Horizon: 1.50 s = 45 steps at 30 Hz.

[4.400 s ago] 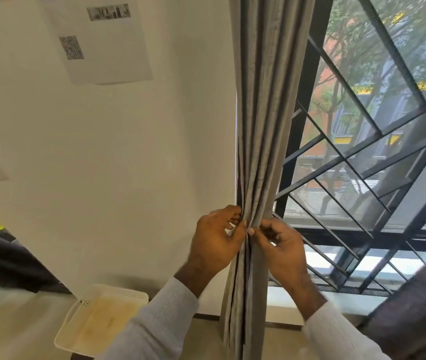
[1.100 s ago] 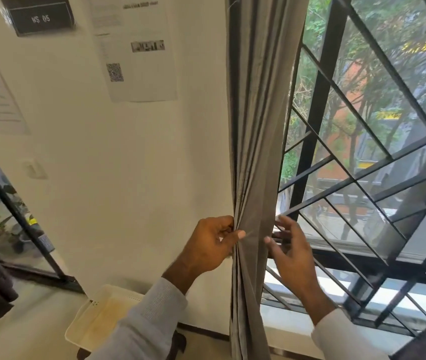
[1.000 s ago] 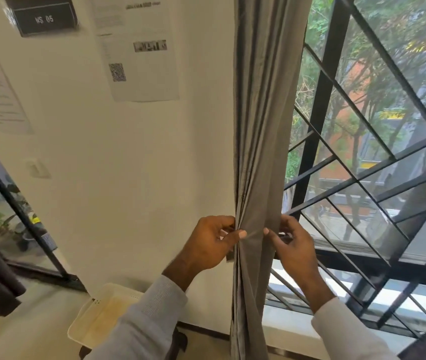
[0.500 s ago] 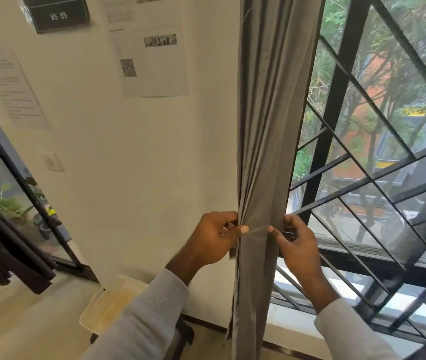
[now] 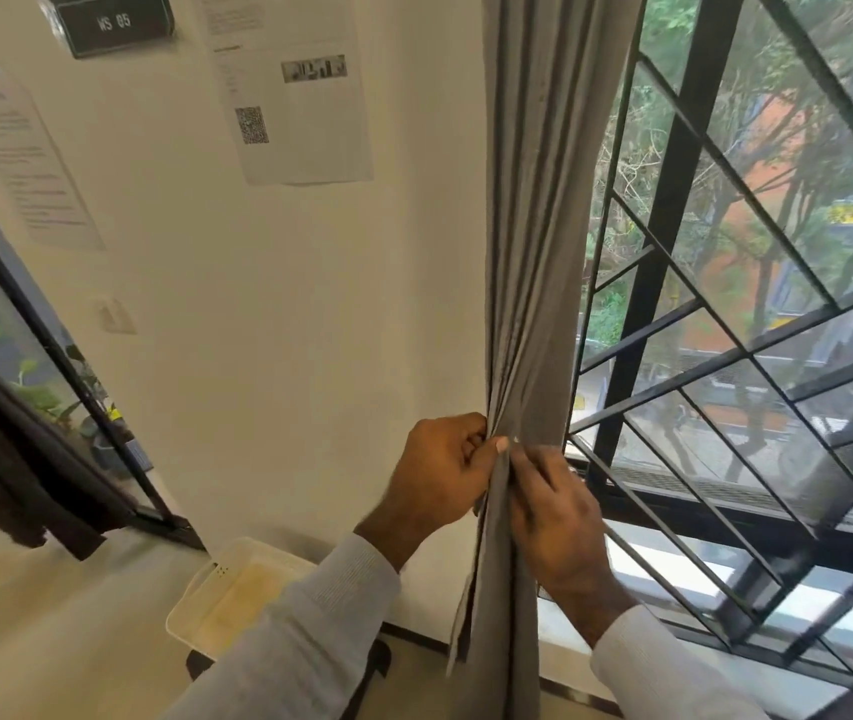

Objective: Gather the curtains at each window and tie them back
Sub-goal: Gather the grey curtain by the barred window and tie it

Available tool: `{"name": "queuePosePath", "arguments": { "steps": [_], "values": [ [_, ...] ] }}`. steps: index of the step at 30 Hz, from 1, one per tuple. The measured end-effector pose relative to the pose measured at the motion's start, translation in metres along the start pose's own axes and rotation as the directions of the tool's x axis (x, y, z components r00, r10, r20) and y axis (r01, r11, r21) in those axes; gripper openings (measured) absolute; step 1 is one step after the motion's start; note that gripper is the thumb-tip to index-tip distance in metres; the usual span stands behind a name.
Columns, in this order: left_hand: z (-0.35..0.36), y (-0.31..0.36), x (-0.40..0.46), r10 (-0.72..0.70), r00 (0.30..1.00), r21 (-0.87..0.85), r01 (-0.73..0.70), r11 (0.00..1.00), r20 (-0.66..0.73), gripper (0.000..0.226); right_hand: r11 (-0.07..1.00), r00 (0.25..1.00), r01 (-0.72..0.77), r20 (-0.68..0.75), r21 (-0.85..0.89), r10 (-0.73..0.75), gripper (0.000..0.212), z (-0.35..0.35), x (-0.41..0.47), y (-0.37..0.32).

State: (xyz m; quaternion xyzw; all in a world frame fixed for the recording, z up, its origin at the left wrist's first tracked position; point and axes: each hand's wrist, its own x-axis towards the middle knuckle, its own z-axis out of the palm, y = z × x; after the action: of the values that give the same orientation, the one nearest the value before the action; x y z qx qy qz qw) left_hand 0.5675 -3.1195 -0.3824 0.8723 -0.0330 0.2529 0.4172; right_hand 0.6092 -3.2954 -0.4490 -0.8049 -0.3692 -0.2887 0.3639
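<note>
Grey curtain [image 5: 533, 283] beside the window grille [image 5: 725, 324] is pinched by both left hand [image 5: 440, 472] and right hand [image 5: 556, 517], seemingly bunching it.

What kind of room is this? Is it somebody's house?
Probably an office or workroom, not a house. A black sign reading "WS 05" and printed notices, one with a QR code, hang on the wall beside the barred window.

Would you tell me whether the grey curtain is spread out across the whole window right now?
No, the grey curtain is bunched into a narrow column at the window's left edge, and the black grille stands uncovered.
</note>
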Motion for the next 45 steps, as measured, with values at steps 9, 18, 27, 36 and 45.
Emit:
{"name": "queuePosePath", "arguments": {
  "steps": [9, 18, 27, 36, 45],
  "values": [
    [0.0, 0.012, 0.002, 0.124, 0.982, 0.479, -0.041, 0.877, -0.143, 0.031, 0.998, 0.993, -0.05, -0.106, 0.043, 0.055, 0.036, -0.012, -0.01, 0.011],
    [0.002, 0.012, 0.008, -0.049, 0.999, 0.112, 0.051, 0.992, -0.017, 0.039, 0.998, 0.998, 0.053, 0.017, 0.047, -0.054, 0.06, 0.006, -0.011, 0.018],
    [0.015, 0.016, 0.017, 0.007, 0.997, 0.245, 0.011, 0.969, -0.072, 0.049, 0.994, 0.995, 0.104, -0.006, 0.038, -0.104, 0.05, 0.01, -0.013, 0.037],
    [0.011, 0.01, 0.024, 0.024, 0.999, 0.147, -0.021, 0.989, -0.023, 0.04, 0.983, 0.983, 0.154, 0.089, 0.104, -0.164, 0.05, 0.013, -0.012, 0.055],
    [-0.003, -0.004, 0.026, -0.039, 0.999, -0.019, 0.039, 0.999, 0.031, 0.01, 0.79, 0.855, -0.464, -0.03, 0.401, 0.517, 0.039, -0.017, 0.057, 0.068]
  ]
}}
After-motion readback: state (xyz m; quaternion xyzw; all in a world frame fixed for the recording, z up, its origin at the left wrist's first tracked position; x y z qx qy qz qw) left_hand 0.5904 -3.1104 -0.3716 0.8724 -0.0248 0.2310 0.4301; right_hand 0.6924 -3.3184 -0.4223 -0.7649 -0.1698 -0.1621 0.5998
